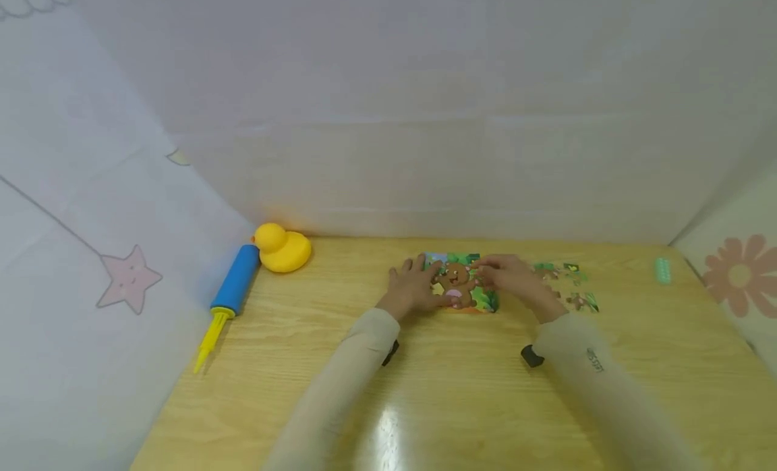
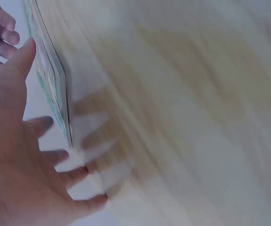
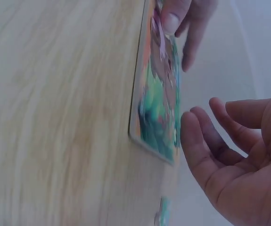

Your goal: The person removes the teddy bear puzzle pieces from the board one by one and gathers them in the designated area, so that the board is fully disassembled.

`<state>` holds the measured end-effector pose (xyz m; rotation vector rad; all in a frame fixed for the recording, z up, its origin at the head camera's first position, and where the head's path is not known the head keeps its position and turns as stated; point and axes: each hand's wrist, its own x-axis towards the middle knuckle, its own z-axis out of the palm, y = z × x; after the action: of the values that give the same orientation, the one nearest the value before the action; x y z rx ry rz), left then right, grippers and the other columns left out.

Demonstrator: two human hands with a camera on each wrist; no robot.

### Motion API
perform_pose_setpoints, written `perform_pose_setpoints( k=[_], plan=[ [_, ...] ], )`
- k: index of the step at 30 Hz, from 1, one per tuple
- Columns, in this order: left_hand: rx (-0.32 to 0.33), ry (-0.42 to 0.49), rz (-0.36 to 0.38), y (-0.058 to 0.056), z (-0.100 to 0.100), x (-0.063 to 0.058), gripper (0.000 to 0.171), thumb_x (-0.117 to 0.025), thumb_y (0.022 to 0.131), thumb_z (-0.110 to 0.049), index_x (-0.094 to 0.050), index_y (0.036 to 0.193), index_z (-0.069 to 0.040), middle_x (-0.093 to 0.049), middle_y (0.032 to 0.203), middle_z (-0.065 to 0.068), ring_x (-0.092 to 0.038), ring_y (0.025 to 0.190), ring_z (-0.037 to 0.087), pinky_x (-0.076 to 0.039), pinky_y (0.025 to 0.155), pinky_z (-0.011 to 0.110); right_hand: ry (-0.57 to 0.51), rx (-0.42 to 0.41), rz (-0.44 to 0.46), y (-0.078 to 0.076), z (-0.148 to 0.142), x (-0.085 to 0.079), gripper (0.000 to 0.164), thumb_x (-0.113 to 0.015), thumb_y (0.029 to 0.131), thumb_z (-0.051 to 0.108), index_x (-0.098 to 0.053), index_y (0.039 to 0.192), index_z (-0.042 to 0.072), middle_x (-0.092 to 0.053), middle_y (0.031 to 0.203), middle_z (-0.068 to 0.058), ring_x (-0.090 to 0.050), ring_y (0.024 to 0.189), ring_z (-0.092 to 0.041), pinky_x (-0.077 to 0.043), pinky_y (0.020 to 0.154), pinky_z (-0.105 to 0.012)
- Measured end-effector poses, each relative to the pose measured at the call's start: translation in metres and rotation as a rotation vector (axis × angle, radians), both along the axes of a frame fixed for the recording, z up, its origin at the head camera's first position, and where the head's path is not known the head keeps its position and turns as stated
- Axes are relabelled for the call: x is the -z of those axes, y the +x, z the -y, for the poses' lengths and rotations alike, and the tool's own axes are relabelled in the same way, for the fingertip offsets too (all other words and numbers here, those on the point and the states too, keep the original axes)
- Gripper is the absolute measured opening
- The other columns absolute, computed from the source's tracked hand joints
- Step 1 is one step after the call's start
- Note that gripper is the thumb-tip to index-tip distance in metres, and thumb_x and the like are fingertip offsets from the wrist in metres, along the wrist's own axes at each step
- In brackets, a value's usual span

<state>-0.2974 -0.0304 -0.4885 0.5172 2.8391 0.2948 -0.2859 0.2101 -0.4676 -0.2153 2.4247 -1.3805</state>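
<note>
A jigsaw puzzle board (image 1: 458,276) with a brown bear on green leaves lies flat near the back of the table. Over its left side my left hand (image 1: 413,289) is spread, the thumb on the picture's lower part and the fingers reaching past its left edge. My right hand (image 1: 512,276) is at the board's upper right, fingers loosely bent; in the right wrist view nothing shows between the fingers of this hand (image 3: 239,155). Several loose puzzle pieces (image 1: 584,301) lie to the right of the board, partly behind the right hand and wrist.
At the back left sit a yellow rubber duck (image 1: 285,251) and a blue and yellow hand pump (image 1: 237,282). A small mint-green object (image 1: 663,270) lies at the far right. Printed cloth walls (image 1: 388,174) border the wooden table (image 1: 461,403).
</note>
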Motion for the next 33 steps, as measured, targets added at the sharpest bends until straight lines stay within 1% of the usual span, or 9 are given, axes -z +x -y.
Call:
perform_pose_setpoints(
  k=[4,9,13,17,21,24,25,30,33],
  plan=[
    [0.055,-0.048,-0.058,-0.006,0.016,0.007,0.097,-0.055,0.084,-0.082,-0.025,0.162,-0.033,-0.019,0.17,0.008,-0.026,0.154,0.034,-0.028,0.12,0.062,0.075,-0.023,-0.026,-0.008,0.023,0.01,0.038,-0.046,0.108,0.018,-0.059,0.14,0.002,-0.063,0.133,-0.023,-0.067,0.11,-0.033,-0.06,0.088,-0.043],
    [0.067,-0.101,-0.084,-0.013,0.031,0.009,0.097,-0.053,0.082,-0.085,-0.024,0.162,-0.037,-0.019,0.17,0.008,-0.018,0.157,0.038,-0.02,0.122,0.066,0.145,-0.023,-0.053,-0.018,0.042,0.02,0.034,-0.05,0.107,0.022,-0.066,0.134,0.007,-0.072,0.121,-0.014,-0.071,0.103,-0.025,-0.061,0.086,-0.039],
    [0.052,-0.104,-0.031,-0.015,0.035,0.007,0.098,-0.052,0.081,-0.087,-0.019,0.162,-0.041,-0.013,0.172,0.008,-0.013,0.157,0.043,-0.013,0.121,0.071,0.2,-0.011,-0.067,-0.022,0.05,0.023,0.034,-0.053,0.106,0.025,-0.07,0.129,0.007,-0.075,0.114,-0.01,-0.071,0.1,-0.023,-0.059,0.089,-0.043],
    [0.023,-0.092,0.029,-0.014,0.033,0.005,0.098,-0.052,0.081,-0.087,-0.018,0.162,-0.042,-0.011,0.172,0.009,-0.012,0.156,0.047,-0.015,0.118,0.076,0.268,-0.003,-0.08,-0.024,0.054,0.023,0.034,-0.054,0.105,0.027,-0.07,0.129,0.008,-0.074,0.121,-0.011,-0.068,0.107,-0.027,-0.055,0.094,-0.047],
    [0.006,-0.105,0.047,-0.012,0.031,-0.001,0.097,-0.052,0.082,-0.085,-0.018,0.162,-0.042,-0.013,0.172,0.01,-0.012,0.156,0.048,-0.016,0.116,0.077,0.307,0.003,-0.094,-0.025,0.057,0.024,0.036,-0.055,0.105,0.028,-0.069,0.131,0.009,-0.072,0.125,-0.012,-0.064,0.119,-0.035,-0.052,0.101,-0.052],
    [0.003,-0.12,0.053,-0.013,0.031,-0.003,0.096,-0.052,0.082,-0.085,-0.017,0.161,-0.043,-0.013,0.172,0.01,-0.011,0.156,0.047,-0.017,0.115,0.078,0.32,-0.003,-0.111,-0.025,0.057,0.023,0.035,-0.055,0.105,0.028,-0.07,0.129,0.008,-0.073,0.123,-0.012,-0.064,0.12,-0.036,-0.051,0.102,-0.054],
    [0.002,-0.12,0.055,-0.013,0.03,-0.003,0.096,-0.051,0.082,-0.086,-0.017,0.161,-0.044,-0.012,0.172,0.009,-0.011,0.156,0.048,-0.017,0.115,0.078,0.326,-0.008,-0.119,-0.025,0.058,0.023,0.035,-0.055,0.105,0.028,-0.07,0.129,0.008,-0.073,0.122,-0.012,-0.065,0.117,-0.035,-0.053,0.099,-0.052],
    [-0.019,-0.154,0.054,-0.01,0.025,-0.011,0.094,-0.053,0.081,-0.085,-0.02,0.16,-0.046,-0.017,0.171,0.009,-0.018,0.153,0.052,-0.028,0.108,0.08,0.348,-0.021,-0.155,-0.026,0.058,0.022,0.034,-0.055,0.105,0.026,-0.071,0.128,0.007,-0.075,0.117,-0.013,-0.067,0.11,-0.033,-0.056,0.091,-0.046],
    [-0.04,-0.17,0.065,-0.008,0.022,-0.019,0.094,-0.056,0.081,-0.083,-0.022,0.16,-0.046,-0.018,0.171,0.009,-0.021,0.151,0.055,-0.034,0.104,0.08,0.345,-0.015,-0.158,-0.026,0.058,0.02,0.034,-0.055,0.105,0.026,-0.071,0.127,0.007,-0.074,0.119,-0.013,-0.065,0.116,-0.036,-0.055,0.096,-0.05]
  ],
)
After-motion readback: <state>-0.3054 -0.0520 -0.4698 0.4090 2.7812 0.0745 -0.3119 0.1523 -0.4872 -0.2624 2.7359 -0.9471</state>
